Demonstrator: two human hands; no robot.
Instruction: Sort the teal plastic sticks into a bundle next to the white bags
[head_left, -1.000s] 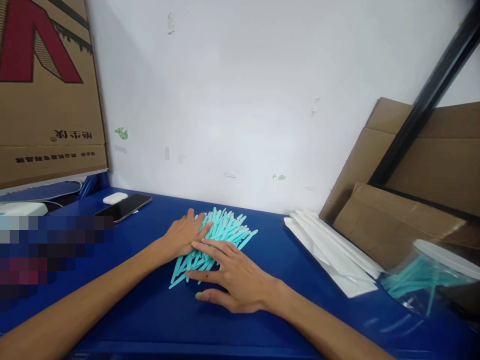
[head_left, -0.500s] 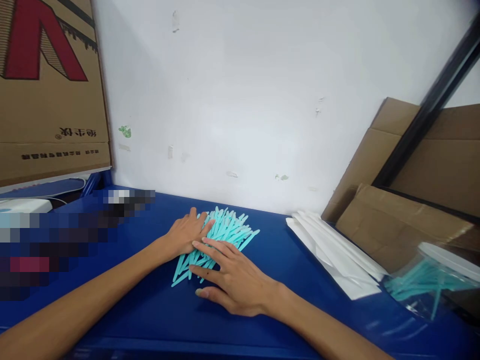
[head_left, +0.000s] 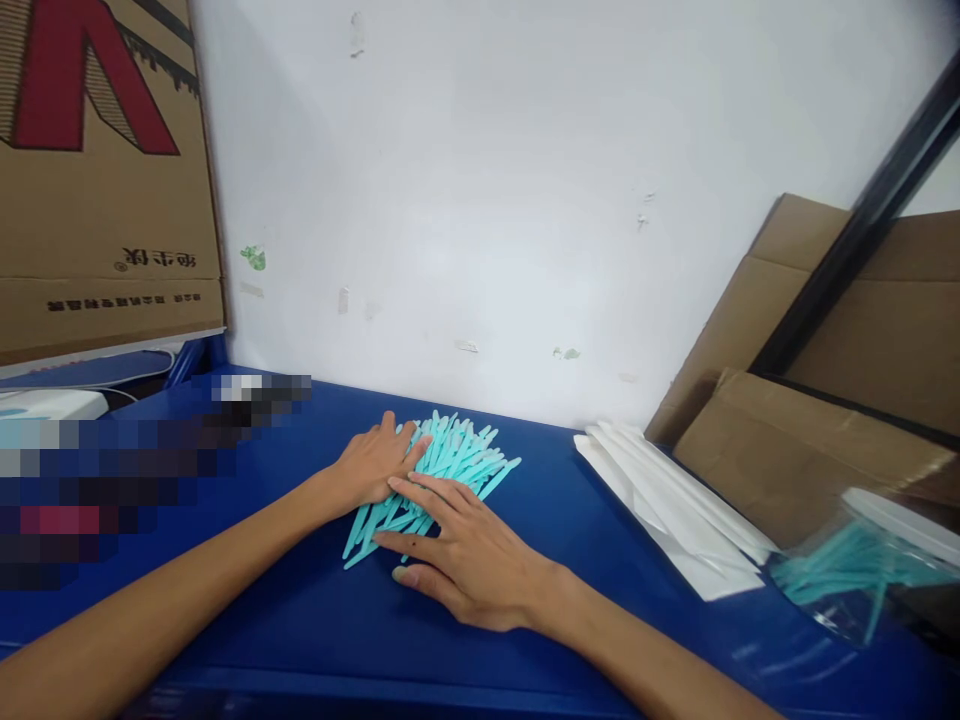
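A loose pile of turquoise plastic sticks with paler, rounded tips [head_left: 457, 450] lies on the blue table [head_left: 525, 640]. Over the pile's left side rests my left hand [head_left: 375, 463], its fingers spread and pointing away from me. My right hand [head_left: 469, 550] lies across the near side of the pile, fingers apart and reaching left. Its fingertips come close to the left hand's palm edge; whether they touch, I cannot tell. Both hands cover part of the sticks, and neither is closed around any.
White paper sheets or bags [head_left: 667, 510] lie at the right. Beyond them is a clear plastic tub [head_left: 847, 580] holding similar turquoise sticks, beside folded cardboard [head_left: 810, 450]. A large printed carton [head_left: 112, 210] stands at the left. A white wall [head_left: 465, 200] closes off the back.
Very little differs: both hands stay on the pile, and the right hand's fingers have shifted slightly. The whole view has moved a touch.
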